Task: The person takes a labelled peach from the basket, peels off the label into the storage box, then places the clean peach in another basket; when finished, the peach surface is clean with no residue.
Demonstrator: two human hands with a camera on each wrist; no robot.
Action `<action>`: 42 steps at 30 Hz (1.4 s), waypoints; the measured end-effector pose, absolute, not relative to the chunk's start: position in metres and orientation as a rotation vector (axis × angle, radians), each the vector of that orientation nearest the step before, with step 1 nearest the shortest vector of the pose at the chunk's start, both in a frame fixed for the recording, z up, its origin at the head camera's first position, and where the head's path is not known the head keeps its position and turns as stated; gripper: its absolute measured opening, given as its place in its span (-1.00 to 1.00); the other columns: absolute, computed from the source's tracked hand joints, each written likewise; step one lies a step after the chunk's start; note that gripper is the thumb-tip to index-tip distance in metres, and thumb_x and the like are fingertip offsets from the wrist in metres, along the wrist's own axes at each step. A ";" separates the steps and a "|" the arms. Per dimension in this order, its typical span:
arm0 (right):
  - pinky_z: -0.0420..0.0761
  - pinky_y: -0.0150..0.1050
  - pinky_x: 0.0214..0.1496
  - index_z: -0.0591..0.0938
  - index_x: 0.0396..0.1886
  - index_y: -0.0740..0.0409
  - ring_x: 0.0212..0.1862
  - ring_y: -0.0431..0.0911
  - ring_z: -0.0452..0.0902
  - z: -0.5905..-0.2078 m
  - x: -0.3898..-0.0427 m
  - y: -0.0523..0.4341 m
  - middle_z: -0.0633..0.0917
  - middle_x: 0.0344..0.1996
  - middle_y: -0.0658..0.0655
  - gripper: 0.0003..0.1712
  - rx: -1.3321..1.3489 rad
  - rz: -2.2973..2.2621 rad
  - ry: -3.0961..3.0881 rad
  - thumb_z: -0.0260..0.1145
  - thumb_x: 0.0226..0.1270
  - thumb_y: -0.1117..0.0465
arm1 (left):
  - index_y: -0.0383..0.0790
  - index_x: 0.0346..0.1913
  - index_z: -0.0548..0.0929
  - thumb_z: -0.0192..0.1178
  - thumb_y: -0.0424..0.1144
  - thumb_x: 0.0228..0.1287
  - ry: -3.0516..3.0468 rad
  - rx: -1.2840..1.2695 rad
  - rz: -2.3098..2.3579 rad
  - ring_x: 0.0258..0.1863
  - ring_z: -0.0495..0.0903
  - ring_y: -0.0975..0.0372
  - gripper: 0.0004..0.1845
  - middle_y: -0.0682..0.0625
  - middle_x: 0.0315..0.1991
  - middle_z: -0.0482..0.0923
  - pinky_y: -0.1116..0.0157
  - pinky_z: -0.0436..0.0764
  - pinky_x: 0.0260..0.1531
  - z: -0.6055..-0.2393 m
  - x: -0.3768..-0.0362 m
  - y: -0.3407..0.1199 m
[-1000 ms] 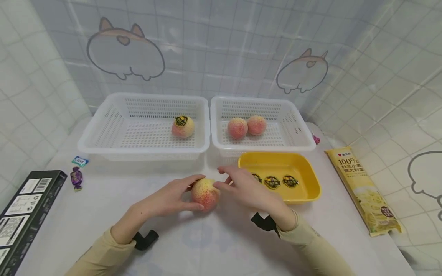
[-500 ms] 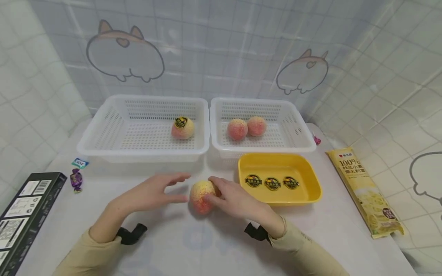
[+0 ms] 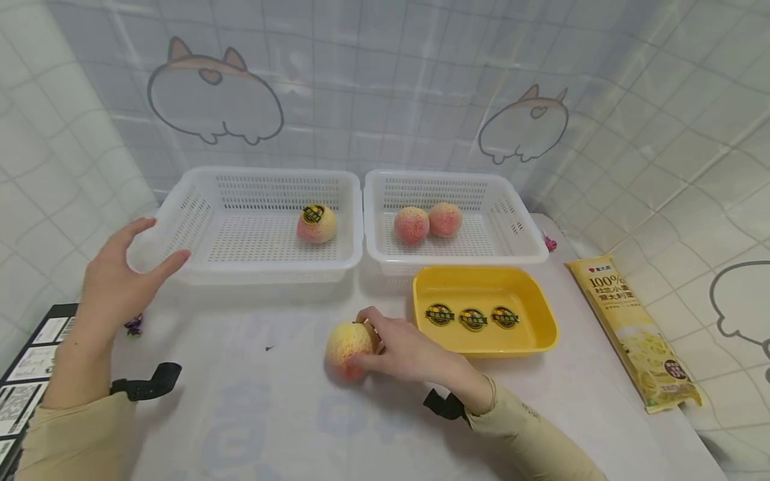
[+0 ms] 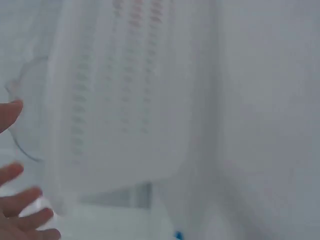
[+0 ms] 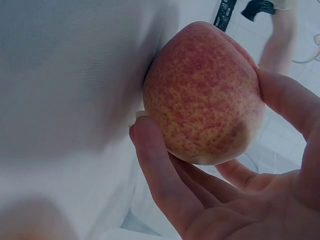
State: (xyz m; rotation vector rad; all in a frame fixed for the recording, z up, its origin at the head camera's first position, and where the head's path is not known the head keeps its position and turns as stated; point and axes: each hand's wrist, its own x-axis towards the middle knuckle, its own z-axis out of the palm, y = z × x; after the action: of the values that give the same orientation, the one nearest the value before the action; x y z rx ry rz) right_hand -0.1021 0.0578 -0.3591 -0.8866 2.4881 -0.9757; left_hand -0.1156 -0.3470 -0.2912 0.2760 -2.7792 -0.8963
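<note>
My right hand (image 3: 409, 347) grips a yellow and red peach (image 3: 349, 351) at the middle of the table. In the right wrist view, thumb and fingers curl around the peach (image 5: 205, 95), its speckled skin close against the white cloth. The left hand (image 3: 117, 280) is raised at the left, fingers spread and holding nothing, by the front left corner of the left white basket (image 3: 259, 272). That basket has one peach (image 3: 317, 224) bearing a black-and-gold sticker (image 3: 313, 214). In the left wrist view, spread fingers (image 4: 25, 200) appear beside the slotted basket (image 4: 120, 155).
A second white basket (image 3: 457, 259) holds two peaches. In front of it, a yellow tray (image 3: 481, 347) contains three round stickers (image 3: 472, 319). A pasta packet (image 3: 634, 334) lies far right; a black box (image 3: 27, 367) and a purple candy (image 3: 134, 325) are left. A dark fleck (image 3: 269, 347) lies on the cloth.
My left hand let go of the peach and swung left toward the basket's end. My right hand took hold of the peach, which shifted slightly left. A dark fleck now shows on the cloth.
</note>
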 end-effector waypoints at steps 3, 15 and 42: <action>0.57 -0.39 -0.17 0.40 0.13 -0.14 -0.26 -0.29 0.58 -0.359 -0.101 0.056 0.63 -0.21 -0.14 -0.43 -0.895 -1.005 2.474 0.42 0.26 -0.17 | -0.18 0.60 -0.34 0.10 0.20 0.40 -2.821 0.324 -1.019 0.44 -0.07 -0.48 0.06 -0.43 0.57 -0.29 -0.54 0.09 0.17 -0.305 -0.122 -0.369; 0.64 -0.28 0.03 0.43 0.23 -0.18 -0.04 -0.22 0.58 -0.326 -0.100 0.076 0.64 -0.05 -0.14 -0.49 -0.832 -1.289 2.345 0.36 0.36 -0.07 | -0.09 0.56 -0.54 0.09 0.20 0.42 -2.809 0.344 -1.347 0.48 -0.10 -0.39 0.11 -0.44 0.56 -0.27 -0.40 0.00 0.34 -0.322 -0.130 -0.385; 0.55 0.00 0.29 0.11 0.52 0.33 0.17 0.07 0.55 -0.239 -0.308 0.236 0.36 0.35 0.34 -0.19 -0.291 -1.091 2.296 0.26 0.48 0.12 | -0.08 0.55 -0.57 0.08 0.25 0.40 -2.822 0.362 -1.362 0.46 -0.05 -0.40 0.14 -0.47 0.55 -0.23 -0.43 0.04 0.30 -0.323 -0.130 -0.385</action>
State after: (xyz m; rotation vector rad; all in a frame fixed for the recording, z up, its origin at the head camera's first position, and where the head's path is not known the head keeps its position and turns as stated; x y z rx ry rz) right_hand -0.3079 0.2357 -0.2387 -0.2908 2.2963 -1.0908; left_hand -0.1297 -0.3849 -0.3232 0.3620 -2.8217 -1.3624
